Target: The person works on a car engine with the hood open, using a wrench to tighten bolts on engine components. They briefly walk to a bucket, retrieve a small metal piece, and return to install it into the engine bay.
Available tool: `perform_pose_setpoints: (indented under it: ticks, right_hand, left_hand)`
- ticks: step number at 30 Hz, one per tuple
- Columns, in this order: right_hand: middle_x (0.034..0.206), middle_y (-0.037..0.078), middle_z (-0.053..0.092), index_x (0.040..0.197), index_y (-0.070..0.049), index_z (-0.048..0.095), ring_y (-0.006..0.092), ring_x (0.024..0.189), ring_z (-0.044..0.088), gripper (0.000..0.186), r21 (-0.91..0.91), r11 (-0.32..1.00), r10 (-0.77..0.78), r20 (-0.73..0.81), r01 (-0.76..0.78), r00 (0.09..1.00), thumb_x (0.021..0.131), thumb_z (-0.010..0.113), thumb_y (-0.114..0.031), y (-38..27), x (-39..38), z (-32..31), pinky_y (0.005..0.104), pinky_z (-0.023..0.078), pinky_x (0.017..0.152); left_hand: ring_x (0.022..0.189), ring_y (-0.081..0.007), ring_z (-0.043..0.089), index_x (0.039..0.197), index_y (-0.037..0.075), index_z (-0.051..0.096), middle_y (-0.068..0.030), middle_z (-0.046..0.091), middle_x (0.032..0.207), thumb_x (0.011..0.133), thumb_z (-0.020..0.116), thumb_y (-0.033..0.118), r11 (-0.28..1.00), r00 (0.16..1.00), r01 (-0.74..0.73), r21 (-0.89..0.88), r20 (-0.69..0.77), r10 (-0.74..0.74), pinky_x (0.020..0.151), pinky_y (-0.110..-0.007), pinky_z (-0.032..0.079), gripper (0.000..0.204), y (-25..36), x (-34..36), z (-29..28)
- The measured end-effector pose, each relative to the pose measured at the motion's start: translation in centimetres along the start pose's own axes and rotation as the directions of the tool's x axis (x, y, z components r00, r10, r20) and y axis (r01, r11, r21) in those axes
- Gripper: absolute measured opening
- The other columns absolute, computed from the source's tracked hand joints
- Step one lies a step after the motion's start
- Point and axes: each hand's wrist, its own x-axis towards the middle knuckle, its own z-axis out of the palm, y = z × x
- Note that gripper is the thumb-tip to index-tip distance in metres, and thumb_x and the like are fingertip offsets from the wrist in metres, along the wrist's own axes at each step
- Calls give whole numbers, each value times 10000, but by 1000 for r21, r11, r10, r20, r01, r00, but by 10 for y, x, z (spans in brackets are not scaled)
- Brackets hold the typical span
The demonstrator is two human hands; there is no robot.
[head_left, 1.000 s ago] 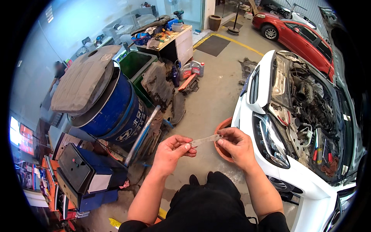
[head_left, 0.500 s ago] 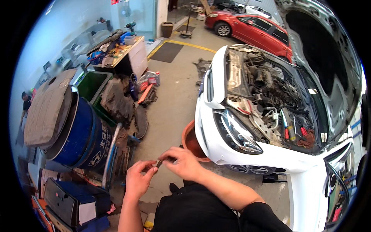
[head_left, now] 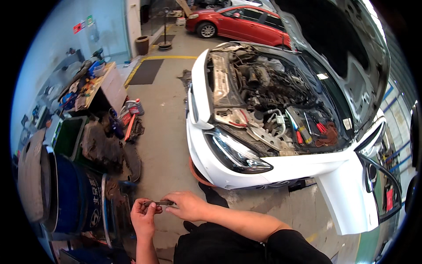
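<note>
My left hand (head_left: 144, 216) pinches one end of a small, slender dark metal piece (head_left: 159, 203); its exact kind is too small to make out. Closed on the other end of the same piece is my right hand (head_left: 187, 206), its fingers partly hidden behind the palm. Both hands are low in front of my body, over the floor to the left of a white car (head_left: 246, 176). The car's open engine bay (head_left: 263, 83) lies ahead to the right. Hand tools with red handles (head_left: 300, 137) and a brownish-red rag (head_left: 326, 134) rest along its near right side.
A raised hood (head_left: 351, 75) stands over the engine, and an open car door (head_left: 351, 198) juts out at right. On the left are a blue drum (head_left: 72, 193), a green bin (head_left: 70, 136) and a cluttered workbench (head_left: 103, 86). A red car (head_left: 237, 22) is parked behind.
My view has turned right, so the car and bench appear further left. My hands sit slightly lower and further left in view, and the slender piece between them shows more fully.
</note>
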Motion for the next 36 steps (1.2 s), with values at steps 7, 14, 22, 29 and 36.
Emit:
perform_pose_setpoints:
  ticks: [7,14,22,29,36]
  right_hand:
    - [1023,183,776,1145,-1,743,383,968,733,281,308,932,223,-80,-189,971,1038,728,-261,71,-42,-115,455,575,861]
    - [1033,145,779,1103,-73,761,370,982,743,254,-39,954,289,-135,-296,948,1028,721,-312,190,-106,-267,474,587,849]
    - [951,129,780,1028,-83,772,358,889,760,219,-73,904,375,-341,-422,862,987,771,-299,281,-173,-432,461,596,787]
    - [954,75,770,1222,30,708,139,856,730,219,681,655,712,-410,-328,570,1087,699,-143,332,-147,-479,300,599,812]
    - [991,57,732,1225,14,703,133,889,711,257,821,557,800,-490,-125,347,1134,651,-221,418,-74,-497,308,611,836]
  left_hand:
    - [842,-200,777,1057,-38,676,-134,783,957,1025,735,-3,981,967,152,124,185,-173,795,-361,673,75,-22,41,110]
    - [836,-175,778,1092,-56,748,-115,801,926,1006,775,30,919,932,212,333,215,-293,803,-310,638,124,-89,101,292]
    - [836,-141,753,1105,-29,760,-79,796,911,1035,755,85,851,824,187,490,393,-408,801,-294,605,134,-119,159,511]
    - [861,-266,728,1067,19,787,-132,741,959,960,834,176,692,789,-257,675,560,-253,794,-385,571,196,-112,226,616]
    - [935,-384,718,1015,30,772,-159,736,955,929,815,127,499,639,-658,563,769,-25,825,-461,570,136,-141,328,694]
